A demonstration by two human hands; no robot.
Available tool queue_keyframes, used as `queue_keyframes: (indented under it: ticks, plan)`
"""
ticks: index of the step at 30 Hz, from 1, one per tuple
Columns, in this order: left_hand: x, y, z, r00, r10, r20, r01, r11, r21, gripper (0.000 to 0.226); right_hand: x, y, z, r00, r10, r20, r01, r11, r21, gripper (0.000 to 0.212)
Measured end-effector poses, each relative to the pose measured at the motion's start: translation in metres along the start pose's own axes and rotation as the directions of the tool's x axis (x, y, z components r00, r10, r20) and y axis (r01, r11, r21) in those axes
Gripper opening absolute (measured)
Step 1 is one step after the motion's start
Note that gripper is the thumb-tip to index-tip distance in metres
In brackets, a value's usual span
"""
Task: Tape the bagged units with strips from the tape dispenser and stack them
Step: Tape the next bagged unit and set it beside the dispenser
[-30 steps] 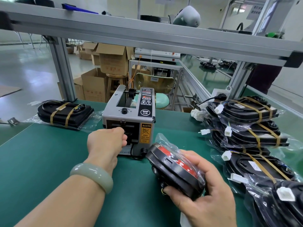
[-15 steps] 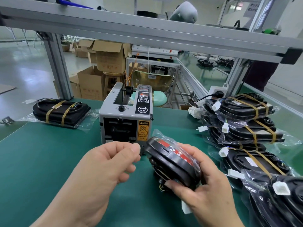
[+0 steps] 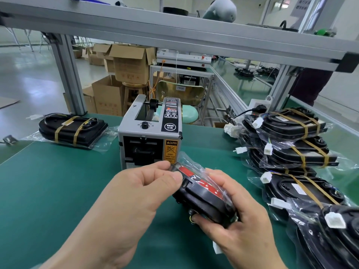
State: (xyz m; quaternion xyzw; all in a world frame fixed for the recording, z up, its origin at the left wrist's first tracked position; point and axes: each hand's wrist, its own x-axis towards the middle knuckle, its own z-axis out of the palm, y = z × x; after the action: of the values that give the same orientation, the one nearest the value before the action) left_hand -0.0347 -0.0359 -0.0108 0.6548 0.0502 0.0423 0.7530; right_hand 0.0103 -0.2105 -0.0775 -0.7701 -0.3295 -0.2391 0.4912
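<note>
Pulled back from the tape dispenser to the bagged unit: left hand, thumb and forefinger pinching its upper edge, any strip between them too hard to make out. Right hand curled round the unit, holding it tilted above the green mat, just before the dispenser. Stack of taped units at right, lone taped unit far left.

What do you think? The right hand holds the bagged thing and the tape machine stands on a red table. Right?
Nearly. The head view shows the right hand holds the bagged thing and the tape machine stands on a green table, not red.
</note>
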Motion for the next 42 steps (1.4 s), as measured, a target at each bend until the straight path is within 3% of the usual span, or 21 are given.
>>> queue_keyframes:
  ticks: [5, 17, 22, 36, 42]
  plan:
    - [0.0, 0.002, -0.001, 1.0, 0.004, 0.014, -0.005, 0.999, 0.049, 0.025, 0.0, -0.001, 0.001, 0.999, -0.037, -0.008, 0.036, 0.999, -0.025, 0.077]
    - [-0.001, 0.0, 0.003, 1.0, 0.006, -0.024, -0.004, 0.999, 0.048, 0.046, 0.0, -0.004, 0.002, 0.997, -0.076, -0.006, 0.076, 0.995, -0.062, 0.08]
    - [-0.002, -0.002, 0.0, 1.0, -0.005, 0.015, 0.005, 0.999, 0.035, 0.028, -0.003, -0.002, 0.003, 0.998, -0.059, -0.037, 0.056, 0.996, -0.071, 0.075]
    - [0.0, -0.008, -0.001, 0.999, 0.03, -0.025, -0.027, 0.996, 0.083, 0.027, -0.003, -0.007, 0.006, 0.996, -0.057, -0.07, 0.048, 0.992, -0.116, 0.056]
    - [0.0, -0.011, -0.002, 0.998, 0.027, -0.05, -0.023, 0.996, 0.091, 0.036, -0.003, -0.009, 0.01, 0.992, -0.06, -0.11, 0.047, 0.992, -0.116, 0.059]
